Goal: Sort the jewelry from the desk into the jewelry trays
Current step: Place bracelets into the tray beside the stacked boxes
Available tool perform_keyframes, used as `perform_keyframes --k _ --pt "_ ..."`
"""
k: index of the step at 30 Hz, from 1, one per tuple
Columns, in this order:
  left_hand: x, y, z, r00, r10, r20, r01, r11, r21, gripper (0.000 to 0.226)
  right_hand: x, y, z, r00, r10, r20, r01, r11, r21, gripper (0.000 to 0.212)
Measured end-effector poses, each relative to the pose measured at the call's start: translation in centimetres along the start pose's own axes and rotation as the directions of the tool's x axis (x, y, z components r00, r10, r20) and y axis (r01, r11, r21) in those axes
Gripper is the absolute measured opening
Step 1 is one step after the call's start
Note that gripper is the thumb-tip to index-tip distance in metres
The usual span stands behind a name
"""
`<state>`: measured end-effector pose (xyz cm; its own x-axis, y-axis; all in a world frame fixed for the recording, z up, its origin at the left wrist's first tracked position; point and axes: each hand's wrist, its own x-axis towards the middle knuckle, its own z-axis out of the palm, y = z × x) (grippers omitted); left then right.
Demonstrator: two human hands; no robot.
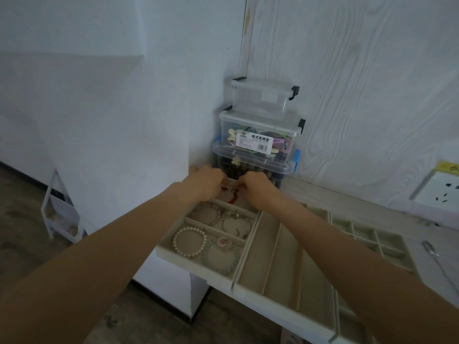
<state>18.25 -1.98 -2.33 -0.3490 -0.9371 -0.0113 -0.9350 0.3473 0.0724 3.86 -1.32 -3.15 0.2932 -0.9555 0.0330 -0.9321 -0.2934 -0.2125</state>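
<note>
**Both hands laying a red-corded piece in the far tray compartment**

Head view: left hand (207, 181) and right hand (254, 188) meet at 12 o'clock over the far compartment of the left jewelry tray (196, 265). Fingers of both hands curl in on a red cord bracelet (232, 198) with a small metal bit between them; exact finger contact is hidden, so the grip reads as a two-handed pinch, judged not confirmed. The red cord droops into that compartment. Nearer compartments already hold a pearl bracelet (190, 242) at 9 o'clock, a pale green bead bracelet (222, 256) with a pink charm, and thin chain pieces (227, 216). The long-slot tray (285, 264) sits empty just beside it; the grid tray (375, 240) lies at 3 o'clock. A thin silver piece (431, 250) waits on the desk (347, 198) at 3 o'clock.

Risks: the left tray hangs over the desk's left edge, so downward pressure could tip it floorward. The cord could snag the neighbouring chains. The stacked clear boxes (259, 135) stand right behind the knuckles, so a forward push would knock them.

Room: tight at 12 o'clock, wall at 10 o'clock; open toward 3 and 6 o'clock.
</note>
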Motion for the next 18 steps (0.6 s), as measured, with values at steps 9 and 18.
perform_keyframes --k 9,18 --pt "0.58 0.1 0.37 0.998 -0.03 0.053 0.025 0.997 0.076 0.037 0.16 -0.74 0.31 0.998 0.005 0.058 -0.007 1.0 0.026 0.03" --pt "1.1 0.68 0.81 0.995 -0.07 0.065 0.072 0.997 -0.031 0.033 -0.23 -0.59 0.51 0.994 0.036 0.1 -0.045 0.995 0.088 0.035"
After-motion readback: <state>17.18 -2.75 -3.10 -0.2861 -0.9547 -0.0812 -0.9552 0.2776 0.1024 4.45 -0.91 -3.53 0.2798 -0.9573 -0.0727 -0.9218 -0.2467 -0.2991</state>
